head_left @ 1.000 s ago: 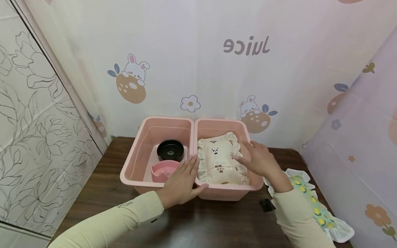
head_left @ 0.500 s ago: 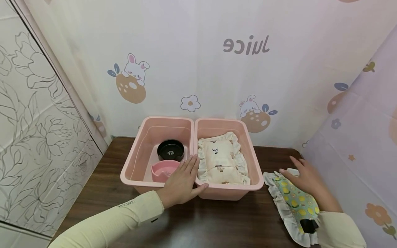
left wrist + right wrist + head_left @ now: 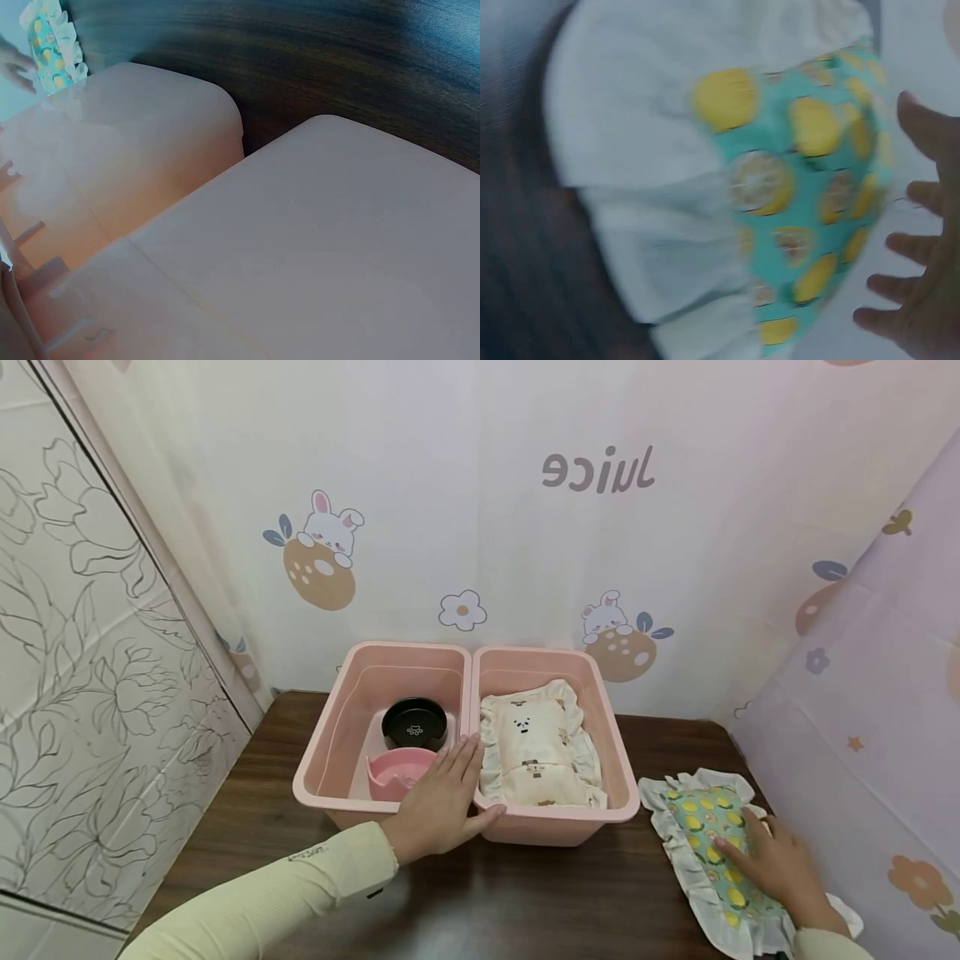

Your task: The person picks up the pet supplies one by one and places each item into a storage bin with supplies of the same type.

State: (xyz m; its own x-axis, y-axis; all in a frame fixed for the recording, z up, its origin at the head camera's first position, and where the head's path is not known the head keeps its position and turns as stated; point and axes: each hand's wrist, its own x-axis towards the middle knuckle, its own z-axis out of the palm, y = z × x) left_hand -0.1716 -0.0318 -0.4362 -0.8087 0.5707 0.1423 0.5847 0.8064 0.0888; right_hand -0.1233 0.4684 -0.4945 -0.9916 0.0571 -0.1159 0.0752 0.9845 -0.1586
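Note:
In the head view my left hand (image 3: 435, 802) rests with straight fingers across the adjoining rims of two pink bins, a left bin (image 3: 311, 760) and a right bin (image 3: 615, 752). A cream ruffled pillow (image 3: 534, 743) with small bear prints lies inside the right bin. My right hand (image 3: 780, 864) is over a ruffled pillow with a lemon print (image 3: 693, 827) on the table's right side. The right wrist view shows the right hand's fingers (image 3: 911, 247) spread beside the lemon pillow (image 3: 802, 187); whether they touch it I cannot tell.
A black bowl (image 3: 412, 724) and a pink bowl (image 3: 392, 774) sit in the left bin. The bins stand side by side on a dark wooden table (image 3: 555, 902). A printed curtain (image 3: 510, 527) hangs behind, and a flower-patterned panel (image 3: 112, 693) is at the left.
The right hand has moved from the cream pillow in the right bin rightward to the lemon pillow, then nearer to me over it. The left hand has stayed on the bin rims.

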